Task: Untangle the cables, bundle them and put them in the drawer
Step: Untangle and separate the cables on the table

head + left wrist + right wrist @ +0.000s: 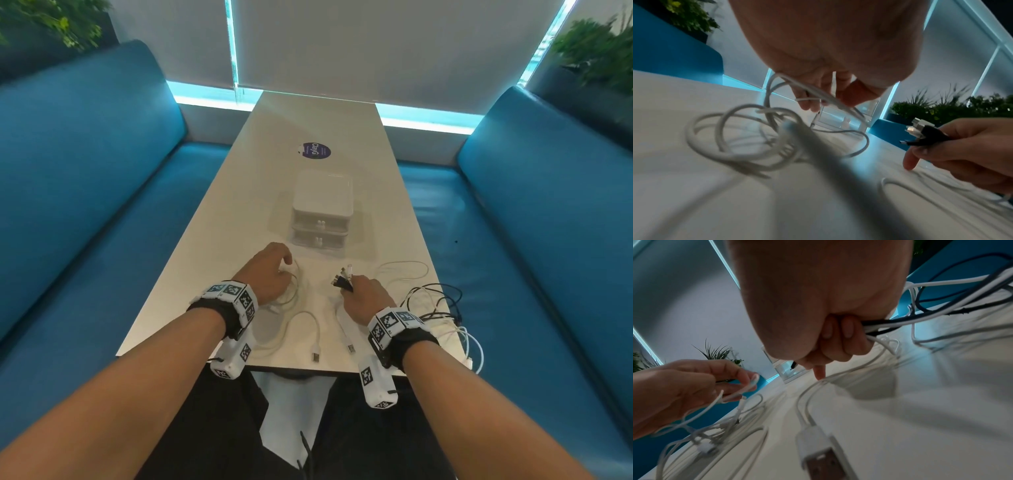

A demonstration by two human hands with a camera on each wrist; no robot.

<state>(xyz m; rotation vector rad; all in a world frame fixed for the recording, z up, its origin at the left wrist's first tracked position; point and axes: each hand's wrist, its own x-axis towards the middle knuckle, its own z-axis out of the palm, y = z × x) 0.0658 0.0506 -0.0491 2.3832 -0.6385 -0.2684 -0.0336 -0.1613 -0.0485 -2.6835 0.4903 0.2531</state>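
A: Cables?
B: Right hand (363, 297) fisted round a bundle of black and white cable ends (343, 279), plugs poking forward. Left hand (270, 274) pinches a thin white looped cable (748, 133).
A: Drawer?
B: Small white two-drawer box (322, 212), closed, just beyond both hands. Loose strands overhang the pale table's (308, 120) right edge.

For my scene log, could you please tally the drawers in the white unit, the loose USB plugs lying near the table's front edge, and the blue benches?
Drawers: 2
Loose USB plugs: 2
Blue benches: 2
Total: 6
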